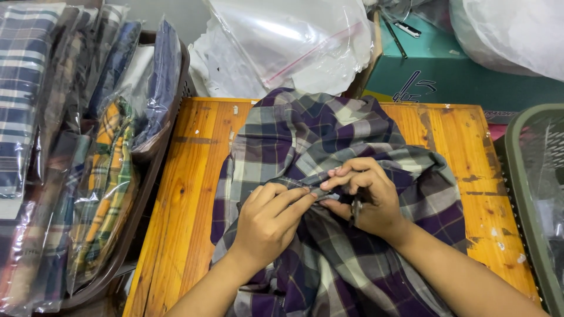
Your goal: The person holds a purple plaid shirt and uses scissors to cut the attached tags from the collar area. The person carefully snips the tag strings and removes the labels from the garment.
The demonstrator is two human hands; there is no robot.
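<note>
A purple, grey and white plaid shirt [317,135] lies bunched on a small orange wooden table [188,176]. My left hand [270,220] pinches a folded edge of the fabric at the middle of the shirt. My right hand [367,196] meets it from the right, fingers curled on the same edge. A small dark metal tool [356,210], perhaps thread snips, sits in the right palm, mostly hidden by the fingers.
A brown basket [147,176] at the left holds several plaid garments in clear bags [106,176]. Clear plastic bags [288,44] pile behind the table. A teal box [458,70] stands at the back right, and a green mesh basket [531,194] at the right edge.
</note>
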